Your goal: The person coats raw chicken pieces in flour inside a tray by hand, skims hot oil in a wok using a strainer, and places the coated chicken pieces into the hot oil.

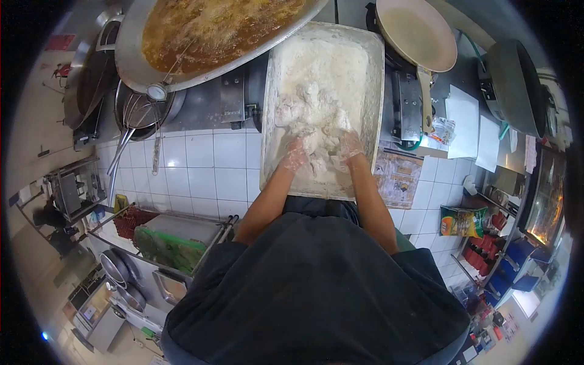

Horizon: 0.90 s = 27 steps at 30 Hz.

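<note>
A large metal tray point(266, 143) holds pale flour point(334, 52) and several lumpy, flour-coated pieces point(310, 112). What lies under the coating does not show; the pieces look like battered food. My left hand point(296, 154) is down in the tray at the near left, against the coated pieces. On the near right of the same heap, my right hand point(351, 147) touches other pieces. Both hands are dusted white and seem to wear thin clear gloves. Flour and pieces hide the fingertips, so I cannot make out how far the fingers are closed.
A wide pan of bubbling brown oil point(213, 36) stands at the far left, a thermometer point(157, 92) on its rim. Strainers point(143, 109) hang below it. On the right are a light frying pan point(420, 33) with its handle toward me, a stove point(406, 106) and paper sheets point(462, 121).
</note>
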Each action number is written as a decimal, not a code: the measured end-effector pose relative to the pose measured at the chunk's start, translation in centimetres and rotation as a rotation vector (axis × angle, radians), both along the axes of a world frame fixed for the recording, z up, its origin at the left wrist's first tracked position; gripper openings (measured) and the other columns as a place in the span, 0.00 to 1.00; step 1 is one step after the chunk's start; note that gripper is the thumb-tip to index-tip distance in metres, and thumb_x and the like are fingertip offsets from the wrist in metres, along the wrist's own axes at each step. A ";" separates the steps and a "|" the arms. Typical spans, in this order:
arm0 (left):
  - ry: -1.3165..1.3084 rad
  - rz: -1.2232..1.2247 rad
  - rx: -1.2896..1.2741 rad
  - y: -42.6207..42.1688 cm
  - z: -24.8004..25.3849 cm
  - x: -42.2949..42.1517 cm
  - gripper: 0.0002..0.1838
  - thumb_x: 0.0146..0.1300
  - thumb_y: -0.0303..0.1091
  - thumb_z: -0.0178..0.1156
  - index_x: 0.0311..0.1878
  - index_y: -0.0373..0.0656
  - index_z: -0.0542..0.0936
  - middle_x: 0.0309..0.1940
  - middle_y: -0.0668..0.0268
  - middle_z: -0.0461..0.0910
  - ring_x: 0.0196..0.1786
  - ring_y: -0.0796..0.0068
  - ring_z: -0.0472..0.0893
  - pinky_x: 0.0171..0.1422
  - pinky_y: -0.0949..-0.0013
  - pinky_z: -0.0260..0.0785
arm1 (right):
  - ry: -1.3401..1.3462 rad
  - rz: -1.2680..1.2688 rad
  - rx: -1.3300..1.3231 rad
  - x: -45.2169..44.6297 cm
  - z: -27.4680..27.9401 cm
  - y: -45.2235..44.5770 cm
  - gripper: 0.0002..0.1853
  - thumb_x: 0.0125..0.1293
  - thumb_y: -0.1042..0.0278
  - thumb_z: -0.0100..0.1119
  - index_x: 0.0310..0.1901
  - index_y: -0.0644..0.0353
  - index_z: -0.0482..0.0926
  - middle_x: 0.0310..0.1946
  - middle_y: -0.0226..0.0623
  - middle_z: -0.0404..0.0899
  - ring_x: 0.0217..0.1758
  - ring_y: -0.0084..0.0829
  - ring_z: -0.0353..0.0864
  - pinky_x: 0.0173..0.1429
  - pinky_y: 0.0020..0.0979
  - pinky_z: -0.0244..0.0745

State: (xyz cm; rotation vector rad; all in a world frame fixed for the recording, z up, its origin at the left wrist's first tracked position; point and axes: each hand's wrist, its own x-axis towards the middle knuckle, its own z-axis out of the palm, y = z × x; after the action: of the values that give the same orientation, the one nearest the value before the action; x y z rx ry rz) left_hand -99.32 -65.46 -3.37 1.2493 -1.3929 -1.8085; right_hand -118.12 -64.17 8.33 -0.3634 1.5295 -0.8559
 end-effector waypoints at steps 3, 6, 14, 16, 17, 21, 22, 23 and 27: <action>-0.085 0.210 0.303 0.1 4.6 0.1 0.29 0.59 0.45 0.63 0.58 0.37 0.71 0.53 0.57 0.76 0.55 0.64 0.76 0.60 0.63 0.68 | 0.094 -0.016 -0.093 -0.9 -0.9 1.7 0.13 0.62 0.64 0.56 0.44 0.64 0.80 0.39 0.38 0.80 0.37 0.29 0.80 0.36 0.33 0.78; -0.536 0.299 0.244 0.1 7.4 0.1 0.29 0.58 0.48 0.62 0.54 0.34 0.72 0.49 0.51 0.77 0.52 0.59 0.77 0.55 0.59 0.69 | 0.236 0.130 -0.281 -1.8 -4.3 4.0 0.12 0.62 0.65 0.57 0.43 0.64 0.79 0.41 0.38 0.80 0.37 0.29 0.80 0.37 0.34 0.78; -0.762 0.029 -0.245 1.5 8.9 3.1 0.24 0.54 0.50 0.62 0.40 0.35 0.76 0.40 0.45 0.74 0.46 0.43 0.73 0.52 0.47 0.63 | 1.287 1.012 -0.276 -1.8 -7.1 6.8 0.10 0.55 0.65 0.53 0.32 0.61 0.81 0.33 0.50 0.81 0.36 0.43 0.81 0.43 0.43 0.74; -0.671 -0.062 -0.446 2.6 7.6 4.4 0.24 0.53 0.49 0.62 0.41 0.36 0.76 0.40 0.46 0.74 0.45 0.44 0.73 0.53 0.48 0.63 | 1.183 0.664 -0.022 -0.7 -7.8 6.9 0.08 0.54 0.68 0.52 0.27 0.60 0.80 0.31 0.51 0.80 0.36 0.45 0.80 0.43 0.44 0.74; -0.700 -0.110 -0.563 3.1 5.9 5.1 0.24 0.54 0.46 0.61 0.44 0.35 0.75 0.40 0.47 0.74 0.46 0.46 0.74 0.53 0.50 0.64 | 1.171 0.617 -0.040 -0.4 -7.6 6.8 0.08 0.54 0.68 0.52 0.26 0.61 0.80 0.31 0.51 0.80 0.36 0.46 0.80 0.43 0.44 0.74; -0.845 -0.191 -0.864 4.0 5.4 5.5 0.23 0.53 0.37 0.61 0.48 0.31 0.73 0.39 0.48 0.75 0.48 0.50 0.76 0.52 0.53 0.67 | 1.150 0.520 -0.174 0.7 -2.6 6.9 0.06 0.52 0.69 0.55 0.24 0.61 0.79 0.28 0.50 0.78 0.36 0.49 0.79 0.44 0.45 0.74; -0.852 -0.157 -0.808 3.7 7.0 4.8 0.21 0.51 0.36 0.61 0.44 0.32 0.73 0.36 0.48 0.75 0.46 0.50 0.76 0.50 0.53 0.67 | 1.152 0.520 -0.221 0.8 -1.6 6.9 0.06 0.52 0.69 0.55 0.24 0.61 0.79 0.27 0.49 0.78 0.36 0.50 0.78 0.44 0.44 0.74; -0.858 -0.122 -0.753 3.4 8.7 4.1 0.19 0.48 0.35 0.62 0.40 0.32 0.74 0.34 0.48 0.75 0.43 0.49 0.76 0.47 0.53 0.68 | 1.171 0.559 -0.261 0.4 -2.0 7.0 0.06 0.52 0.69 0.55 0.26 0.62 0.78 0.27 0.49 0.78 0.36 0.51 0.78 0.45 0.44 0.74; -0.841 0.085 -0.452 2.9 10.8 3.3 0.10 0.40 0.31 0.64 0.23 0.35 0.76 0.23 0.50 0.75 0.31 0.47 0.77 0.36 0.51 0.69 | 1.090 0.701 -0.580 -1.0 -2.4 5.6 0.09 0.53 0.68 0.56 0.35 0.63 0.77 0.30 0.50 0.79 0.38 0.53 0.78 0.46 0.44 0.74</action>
State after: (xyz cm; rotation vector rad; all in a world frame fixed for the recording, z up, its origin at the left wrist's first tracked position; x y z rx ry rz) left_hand -96.07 -62.58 7.39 1.8470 -1.9830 -0.8136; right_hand -119.11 -58.61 5.89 -1.9043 1.8497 -0.4980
